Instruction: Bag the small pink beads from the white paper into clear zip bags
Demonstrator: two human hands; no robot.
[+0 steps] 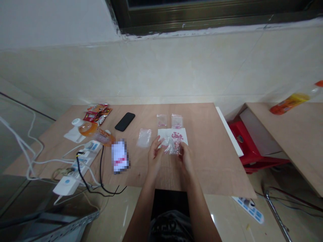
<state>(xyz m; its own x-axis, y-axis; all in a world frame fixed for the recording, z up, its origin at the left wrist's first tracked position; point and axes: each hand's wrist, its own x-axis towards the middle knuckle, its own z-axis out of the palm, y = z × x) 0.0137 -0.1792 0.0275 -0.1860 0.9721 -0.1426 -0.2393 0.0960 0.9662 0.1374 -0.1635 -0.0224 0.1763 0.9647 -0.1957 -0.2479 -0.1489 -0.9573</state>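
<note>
- My left hand (pixel 155 152) and right hand (pixel 185 153) pinch a clear bag (pixel 172 147) between them, over the white sheet (pixel 185 134) with loose pink pieces (pixel 177 135).
- Left of it, a flat clear pouch (pixel 144 137).
- Further left, a bottle (pixel 94 131) of orange drink, its label unreadable.
- Beyond the sheet, two small bags (pixel 177 121), pink bits inside.
- Red snack packets (pixel 97 113), print too small.

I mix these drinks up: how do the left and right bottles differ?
The left bottle has a white cap; the right bottle a reddish cap. The left bottle looks orange, the right bottle yellow above orange. The left bottle is by the power strip, the right bottle on another table. Both look transparent.
</note>
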